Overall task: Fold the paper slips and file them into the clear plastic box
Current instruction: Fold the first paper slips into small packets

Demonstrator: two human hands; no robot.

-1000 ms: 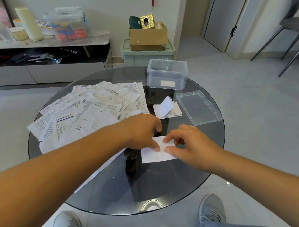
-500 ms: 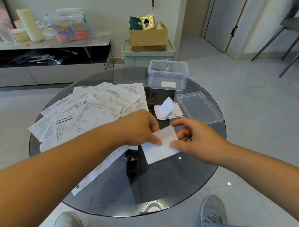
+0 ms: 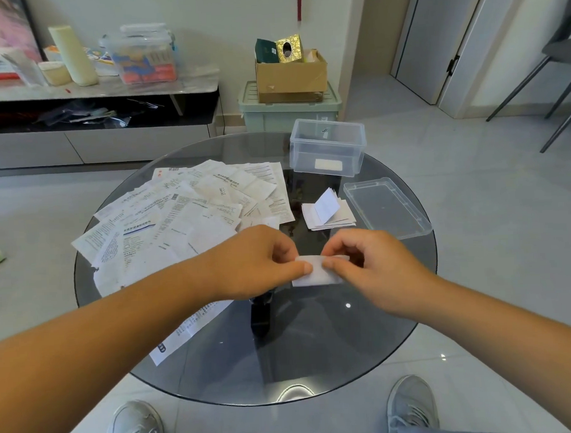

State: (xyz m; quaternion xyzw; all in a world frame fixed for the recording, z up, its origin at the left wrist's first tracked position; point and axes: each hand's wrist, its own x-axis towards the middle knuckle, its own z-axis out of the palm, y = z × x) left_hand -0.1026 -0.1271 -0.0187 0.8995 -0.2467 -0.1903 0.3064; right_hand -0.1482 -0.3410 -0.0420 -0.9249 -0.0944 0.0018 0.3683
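Note:
A small white paper slip [image 3: 316, 271] is held above the middle of the round glass table [image 3: 316, 355], folded over along its top edge. My left hand [image 3: 258, 261] pinches its left side and my right hand [image 3: 369, 261] pinches its right side, thumbs facing each other. A small stack of folded slips [image 3: 328, 211] lies behind my hands. The clear plastic box [image 3: 327, 147] stands open at the table's far side, and its lid [image 3: 387, 207] lies flat to the right of the stack. Several unfolded printed slips [image 3: 186, 217] cover the left half of the table.
One long slip [image 3: 187, 332] lies under my left forearm. Beyond the table stand a green crate [image 3: 289, 113] with a cardboard box on it and a low shelf unit [image 3: 95, 93] with containers. A chair [image 3: 559, 73] is at the far right. My shoes show below the table edge.
The slip was lifted off the glass and its upper part folded down, so it now looks shorter. Both hands rose a little and came closer together on it.

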